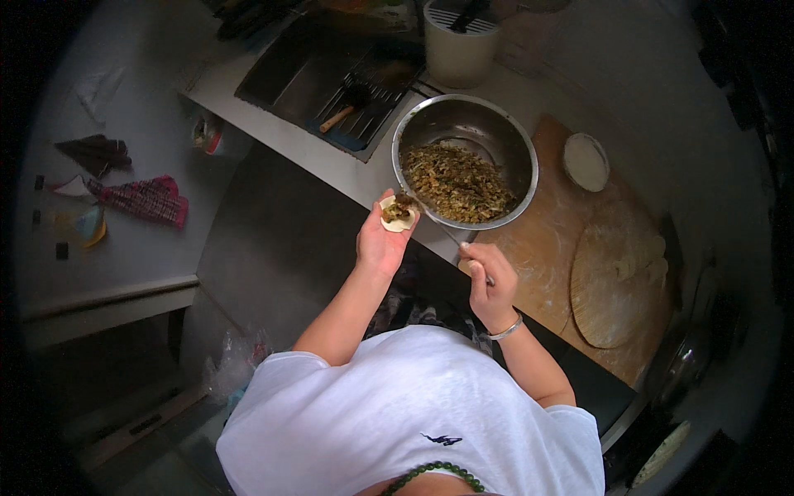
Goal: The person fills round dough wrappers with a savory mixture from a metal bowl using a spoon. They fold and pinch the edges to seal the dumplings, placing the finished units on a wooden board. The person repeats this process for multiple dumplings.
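Note:
On the raised palm and fingers of my left hand (383, 245) lies a round dough wrapper (398, 225) with a small heap of chopped filling on it. My right hand (493, 279) grips the handle of a thin metal utensil (448, 232); its far end meets the filling over the wrapper, and its exact shape there is hard to make out. Just beyond both hands, a large stainless steel bowl (526, 186) holds a mound of chopped filling (459, 183). The bowl stands on the counter, partly beside the floured wooden board.
Right of the bowl, the wooden board (527, 248) carries a small bowl of white powder (586, 162) and a round woven tray (614, 304) with pale dough pieces at its edge. A sink (298, 87) holds a wooden-handled brush (338, 118). Behind stands a white bin (462, 56).

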Tool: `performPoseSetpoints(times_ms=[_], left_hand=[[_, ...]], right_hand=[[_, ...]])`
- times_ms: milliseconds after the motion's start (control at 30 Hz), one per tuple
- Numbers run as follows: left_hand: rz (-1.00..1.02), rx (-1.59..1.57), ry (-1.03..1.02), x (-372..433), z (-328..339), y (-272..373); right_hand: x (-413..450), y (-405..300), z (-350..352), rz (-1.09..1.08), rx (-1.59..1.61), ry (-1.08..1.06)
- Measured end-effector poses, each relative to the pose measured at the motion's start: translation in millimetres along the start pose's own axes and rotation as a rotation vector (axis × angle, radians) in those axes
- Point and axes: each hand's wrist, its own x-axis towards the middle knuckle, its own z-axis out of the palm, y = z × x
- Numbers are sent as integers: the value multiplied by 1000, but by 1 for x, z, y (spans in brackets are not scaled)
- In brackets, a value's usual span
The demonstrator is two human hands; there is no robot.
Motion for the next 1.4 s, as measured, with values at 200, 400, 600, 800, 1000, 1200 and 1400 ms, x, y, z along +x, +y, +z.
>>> performPoseSetpoints(times_ms=[200,400,600,800,1000,1200,1400], left_hand=[[41,-22,24,-26,20,4],[-29,-124,-95,-33,50,5],[-136,-123,-224,-27,88,-5],[-222,-35,-363,-24,103,-15],[-281,-37,-362,-15,110,-22],[-165,-12,-258,4,90,-17],[-142,-6,-331,1,90,-10]], right_hand=[[-5,-10,-6,-275,-141,-198],[-4,-11,-33,-569,-350,-308],[-4,0,-69,-524,-368,-136],[3,-10,-92,-407,-304,36],[-3,-1,-94,-514,-523,-85],[12,-16,-93,-289,-407,99],[24,43,-52,-273,-732,-301]])
